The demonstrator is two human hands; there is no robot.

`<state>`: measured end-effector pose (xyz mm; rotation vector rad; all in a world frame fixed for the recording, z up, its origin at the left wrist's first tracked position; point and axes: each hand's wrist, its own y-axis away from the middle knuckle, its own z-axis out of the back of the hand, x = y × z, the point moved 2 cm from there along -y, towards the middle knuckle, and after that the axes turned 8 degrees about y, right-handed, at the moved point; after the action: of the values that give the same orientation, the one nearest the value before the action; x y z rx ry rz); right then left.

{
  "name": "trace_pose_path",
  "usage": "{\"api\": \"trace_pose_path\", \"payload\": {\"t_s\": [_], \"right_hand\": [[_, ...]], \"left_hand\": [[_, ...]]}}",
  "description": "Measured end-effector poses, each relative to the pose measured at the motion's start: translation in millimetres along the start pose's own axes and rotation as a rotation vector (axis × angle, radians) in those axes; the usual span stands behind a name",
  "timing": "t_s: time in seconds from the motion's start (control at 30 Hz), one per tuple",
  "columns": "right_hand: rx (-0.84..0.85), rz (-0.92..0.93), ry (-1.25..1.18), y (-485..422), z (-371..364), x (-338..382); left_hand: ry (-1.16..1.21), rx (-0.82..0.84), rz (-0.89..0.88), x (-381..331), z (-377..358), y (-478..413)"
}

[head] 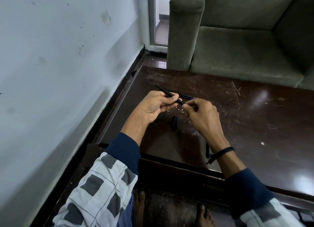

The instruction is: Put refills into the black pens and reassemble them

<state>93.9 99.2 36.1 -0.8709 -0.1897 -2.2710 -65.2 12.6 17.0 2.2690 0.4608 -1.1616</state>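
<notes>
My left hand [158, 106] holds a black pen barrel [165, 91] between thumb and fingers, its far end pointing up-left above the dark wooden table [254, 124]. My right hand [202, 114] pinches the barrel's near end at the fingertips; what it grips there is too small to tell. Another black pen with a blue refill [185, 96] lies on the table just behind the hands. A black pen cap [175, 122] lies below the hands. A further black pen part [207, 150] shows partly beside my right wrist.
The table's near edge runs under my forearms, its left edge close to a pale wall [59, 65]. A grey-green sofa [246, 39] stands behind the table. Bare feet [140, 206] rest on the floor below.
</notes>
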Motion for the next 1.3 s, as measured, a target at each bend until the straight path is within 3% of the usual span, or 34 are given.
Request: {"api": "trace_pose_path", "payload": {"t_s": [1.3], "right_hand": [[0.021, -0.02, 0.008, 0.3, -1.8, 0.0]], "left_hand": [[0.0, 0.025, -0.005, -1.6, -2.8, 1.7]]}}
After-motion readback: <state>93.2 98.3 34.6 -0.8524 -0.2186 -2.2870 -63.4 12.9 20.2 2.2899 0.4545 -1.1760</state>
